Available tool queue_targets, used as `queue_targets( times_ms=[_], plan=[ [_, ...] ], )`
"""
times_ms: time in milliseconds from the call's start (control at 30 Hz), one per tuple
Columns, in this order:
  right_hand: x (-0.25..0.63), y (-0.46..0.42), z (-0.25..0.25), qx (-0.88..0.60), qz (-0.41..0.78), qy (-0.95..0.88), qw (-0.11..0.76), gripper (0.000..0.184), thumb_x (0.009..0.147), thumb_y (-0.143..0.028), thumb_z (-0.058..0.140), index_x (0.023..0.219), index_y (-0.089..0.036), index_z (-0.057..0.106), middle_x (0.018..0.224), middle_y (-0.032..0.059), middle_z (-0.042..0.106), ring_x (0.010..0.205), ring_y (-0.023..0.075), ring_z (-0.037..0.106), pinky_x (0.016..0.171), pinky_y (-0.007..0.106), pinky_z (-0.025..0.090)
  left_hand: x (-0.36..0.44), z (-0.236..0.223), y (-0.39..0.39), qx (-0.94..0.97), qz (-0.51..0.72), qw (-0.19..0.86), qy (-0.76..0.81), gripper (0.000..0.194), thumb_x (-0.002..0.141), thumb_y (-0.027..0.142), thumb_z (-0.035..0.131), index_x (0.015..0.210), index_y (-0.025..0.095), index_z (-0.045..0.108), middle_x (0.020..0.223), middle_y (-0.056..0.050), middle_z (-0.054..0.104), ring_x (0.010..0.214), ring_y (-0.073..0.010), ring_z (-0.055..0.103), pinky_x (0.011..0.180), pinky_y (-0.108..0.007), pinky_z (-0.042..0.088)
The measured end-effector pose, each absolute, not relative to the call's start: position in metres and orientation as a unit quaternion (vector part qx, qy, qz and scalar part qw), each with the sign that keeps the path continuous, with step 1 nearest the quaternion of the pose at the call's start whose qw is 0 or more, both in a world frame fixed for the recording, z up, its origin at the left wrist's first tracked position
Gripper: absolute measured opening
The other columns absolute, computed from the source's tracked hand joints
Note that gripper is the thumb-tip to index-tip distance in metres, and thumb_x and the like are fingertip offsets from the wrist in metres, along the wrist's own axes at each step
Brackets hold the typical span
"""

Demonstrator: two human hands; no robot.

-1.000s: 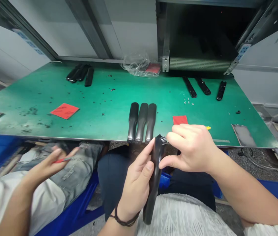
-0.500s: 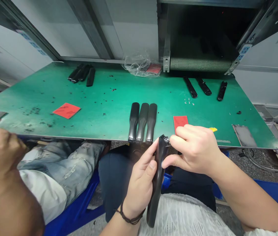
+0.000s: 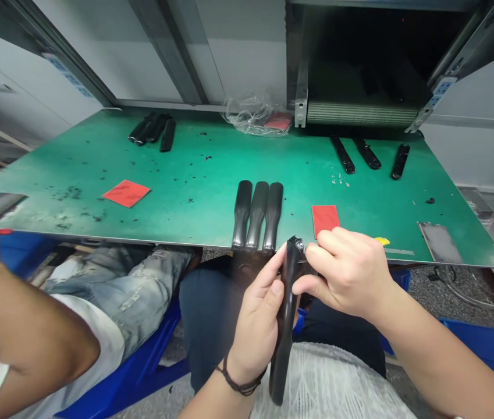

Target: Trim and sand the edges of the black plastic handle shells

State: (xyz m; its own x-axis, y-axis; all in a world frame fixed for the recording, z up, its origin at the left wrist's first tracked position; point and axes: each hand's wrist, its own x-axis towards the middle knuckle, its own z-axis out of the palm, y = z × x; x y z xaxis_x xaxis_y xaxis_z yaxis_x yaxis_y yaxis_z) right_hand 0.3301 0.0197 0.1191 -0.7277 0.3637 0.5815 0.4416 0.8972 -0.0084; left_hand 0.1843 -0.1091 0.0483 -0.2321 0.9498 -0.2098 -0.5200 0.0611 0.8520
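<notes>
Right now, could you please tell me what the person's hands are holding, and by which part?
A black moulded handle: the left hand wraps its middle, the right hand pinches its top end.

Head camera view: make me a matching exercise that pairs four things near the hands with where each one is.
Things:
1. black plastic grip
2. three black grips
3. red card
4. crumpled clear plastic bag

Places:
A. at the far edge of the green mat
B. side by side at the mat's near edge
C. held by the left hand and right hand
D. flat on the mat, just beyond the right hand

Pairs: 1-C, 2-B, 3-D, 4-A
</notes>
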Motion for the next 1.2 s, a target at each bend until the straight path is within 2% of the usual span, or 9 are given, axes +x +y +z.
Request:
queue_targets(
  times_ms=[267,433,633,733,833,933,1067,1200],
  plan=[
    [0.331,0.017,0.115,-0.229,-0.062,-0.926,0.294,0.066,0.112,-0.065,0.034,0.072,-0.020,0.061,0.069,0.0014,0.050,0.064,0.0171,0.036,0.060,0.033,0.026,0.187,0.050,-0.108,0.238,0.633,0.571,0.465,0.069,0.102,0.061,0.062,0.162,0.031,0.052,0.105,-0.012,0.075,0.077,-0.0248,0.070,0.064,-0.038,0.061],
    [0.329,0.013,0.115,-0.231,-0.059,-0.924,0.300,0.070,0.112,-0.066,0.028,0.072,-0.020,0.062,0.068,0.0018,0.050,0.063,0.0171,0.036,0.060,0.032,0.026,0.189,0.050,-0.108,0.218,0.646,0.591,0.431,0.065,0.103,0.057,0.063,0.162,0.032,0.051,0.080,-0.004,0.065,0.058,-0.0152,0.053,0.053,-0.029,0.048],
    [0.333,0.003,0.113,-0.229,-0.039,-0.923,0.307,0.068,0.112,-0.065,0.031,0.071,-0.020,0.060,0.067,0.0014,0.051,0.063,0.0166,0.037,0.060,0.032,0.026,0.193,0.058,-0.108,0.212,0.656,0.583,0.429,0.069,0.102,0.056,0.066,0.163,0.030,0.050,0.067,0.001,0.055,0.052,-0.0132,0.046,0.047,-0.026,0.038],
    [0.338,-0.006,0.111,-0.223,-0.018,-0.923,0.314,0.069,0.111,-0.069,0.032,0.071,-0.020,0.058,0.068,0.0012,0.052,0.063,0.0161,0.037,0.060,0.032,0.027,0.196,0.066,-0.111,0.229,0.656,0.567,0.442,0.071,0.101,0.057,0.067,0.163,0.029,0.050,0.071,0.000,0.060,0.052,-0.0139,0.049,0.049,-0.027,0.041],
    [0.346,-0.017,0.110,-0.221,0.007,-0.920,0.324,0.070,0.108,-0.074,0.035,0.070,-0.020,0.057,0.068,0.0006,0.051,0.062,0.0155,0.037,0.060,0.032,0.025,0.202,0.075,-0.115,0.270,0.652,0.523,0.479,0.070,0.101,0.060,0.065,0.161,0.027,0.053,0.095,-0.008,0.075,0.071,-0.0209,0.066,0.065,-0.033,0.054],
    [0.356,-0.025,0.109,-0.231,0.019,-0.913,0.336,0.071,0.106,-0.077,0.036,0.070,-0.020,0.057,0.068,0.0009,0.053,0.062,0.0153,0.038,0.059,0.032,0.023,0.210,0.080,-0.117,0.295,0.651,0.495,0.494,0.066,0.102,0.059,0.064,0.158,0.026,0.058,0.108,-0.011,0.077,0.086,-0.0227,0.070,0.077,-0.034,0.058],
    [0.371,-0.032,0.106,-0.240,0.022,-0.912,0.333,0.074,0.104,-0.082,0.032,0.071,-0.020,0.057,0.069,0.0012,0.054,0.063,0.0153,0.039,0.061,0.033,0.023,0.222,0.080,-0.114,0.275,0.658,0.509,0.482,0.064,0.101,0.056,0.068,0.157,0.025,0.059,0.092,-0.005,0.072,0.071,-0.0145,0.060,0.069,-0.026,0.053],
    [0.379,-0.037,0.100,-0.264,0.034,-0.909,0.320,0.078,0.099,-0.088,0.032,0.072,-0.020,0.058,0.069,0.0011,0.055,0.063,0.0152,0.040,0.061,0.033,0.022,0.229,0.079,-0.108,0.255,0.645,0.565,0.447,0.067,0.101,0.055,0.069,0.160,0.028,0.054,0.070,0.003,0.054,0.059,-0.0114,0.042,0.053,-0.022,0.040]
  ],
)
